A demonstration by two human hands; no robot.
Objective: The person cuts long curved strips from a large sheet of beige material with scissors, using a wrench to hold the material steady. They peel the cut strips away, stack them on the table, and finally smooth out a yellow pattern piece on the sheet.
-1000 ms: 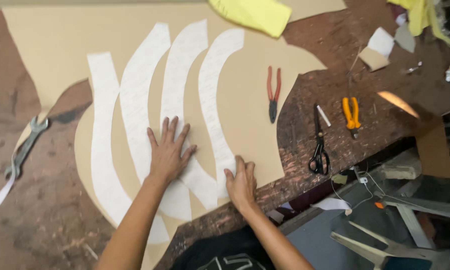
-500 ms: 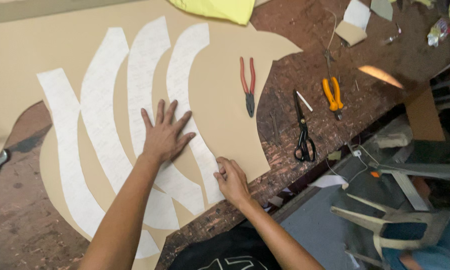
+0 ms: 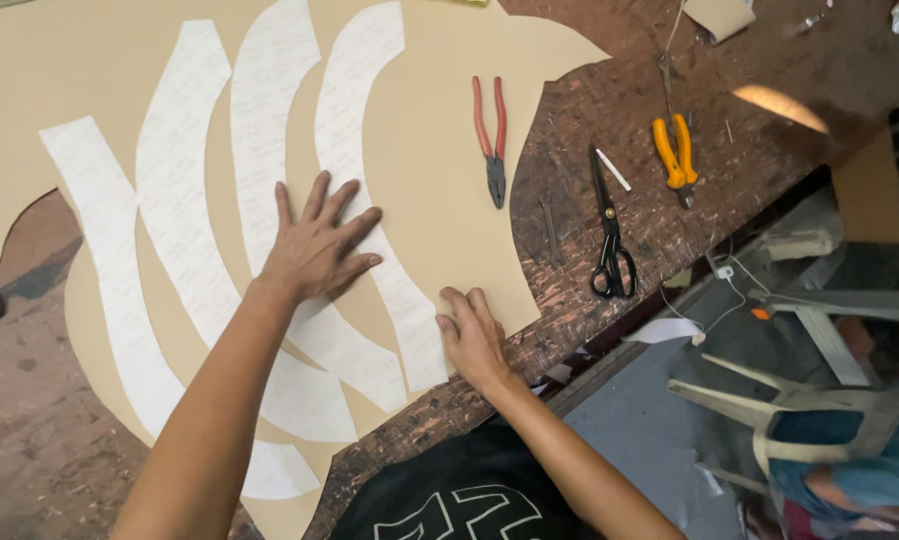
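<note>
Pressing flat on the work, the left hand (image 3: 315,245) lies with fingers spread wide, palm down across a curved white paper pattern strip (image 3: 355,150) and the tan sheet (image 3: 440,230) beneath it. The right hand (image 3: 475,335) sits nearer the body, fingers together and flat, its fingertips on the tan sheet right at the lower end of that same strip, close to the sheet's cut edge. The strip's long axis runs away from the person, bowing from the near desk (image 3: 630,110) edge up toward the top of the view; the left hand holds its middle stretch, the right hand is the nearer one to its lower tip. Three more white strips (image 3: 175,200) lie side by side to the left, same curve, apart from one another. To the right, well apart from both hands, red-handled pliers (image 3: 492,135) rest on the tan sheet, and black scissors (image 3: 608,230) and orange-handled cutters (image 3: 675,150) lie on the bare desk. Whether the right hand pinches anything cannot be told; its underside is hidden. The far ends of the strips are cut off by the top of the view, and the left forearm covers part of the lower strips.
</note>
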